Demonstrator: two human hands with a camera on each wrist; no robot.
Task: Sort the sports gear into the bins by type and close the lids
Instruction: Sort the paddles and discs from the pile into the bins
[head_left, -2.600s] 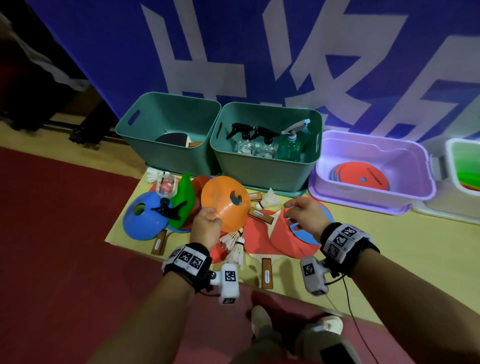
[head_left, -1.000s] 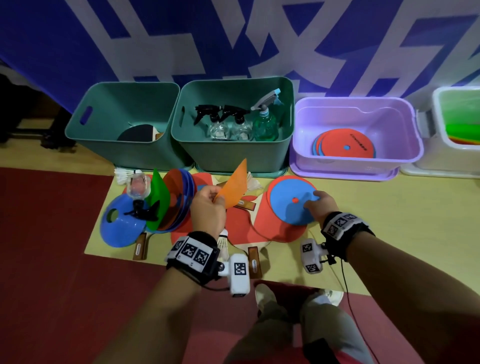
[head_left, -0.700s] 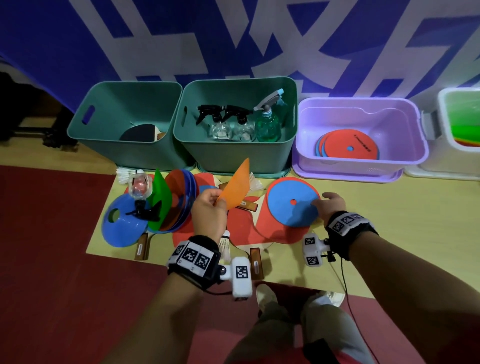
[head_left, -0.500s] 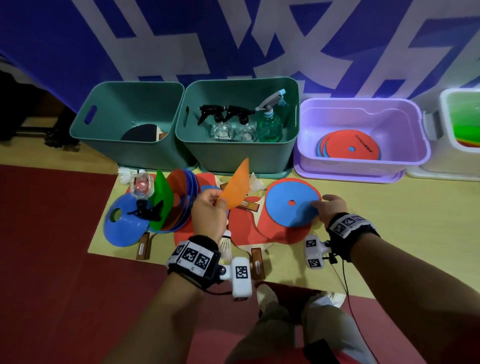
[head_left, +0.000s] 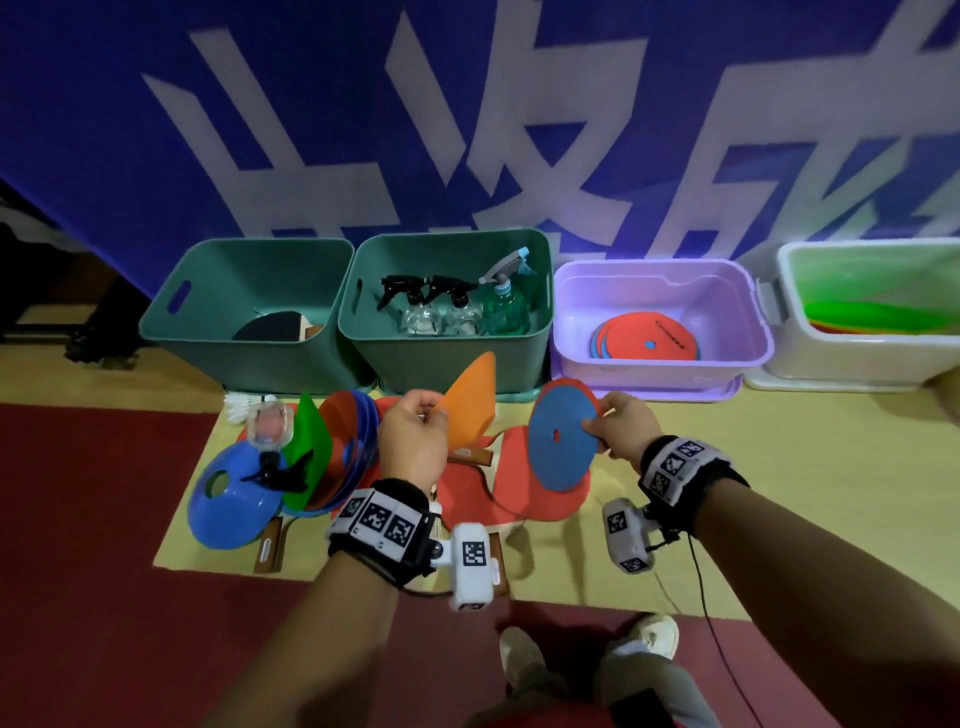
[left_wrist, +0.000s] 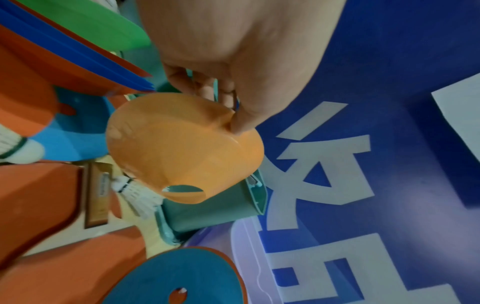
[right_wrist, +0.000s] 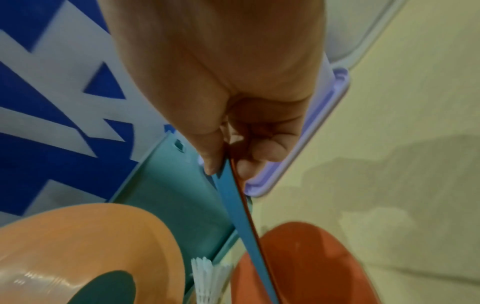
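Observation:
My left hand (head_left: 413, 434) pinches the rim of an orange dish cone (head_left: 470, 399), tilted on edge above the paddles; the same cone (left_wrist: 179, 148) fills the left wrist view. My right hand (head_left: 621, 423) pinches a blue flat disc (head_left: 561, 439) with a red one behind it, raised and tilted in front of the purple bin (head_left: 660, 358). In the right wrist view the thumb and fingers (right_wrist: 215, 162) squeeze the thin disc edge (right_wrist: 241, 209). Red paddles (head_left: 524, 493) and shuttlecocks (head_left: 240, 406) lie on the yellow mat.
Left green bin (head_left: 249, 312) holds a black paddle, the middle green bin (head_left: 447, 306) holds spray bottles, the purple bin holds flat discs, and a white bin (head_left: 872, 317) holds cones. More cones (head_left: 332, 457) and a blue dome cone (head_left: 228, 499) stand at the mat's left.
My right hand has lifted the blue and red discs off the mat and tilted them upright. The left hand still holds the orange cone, slightly higher.

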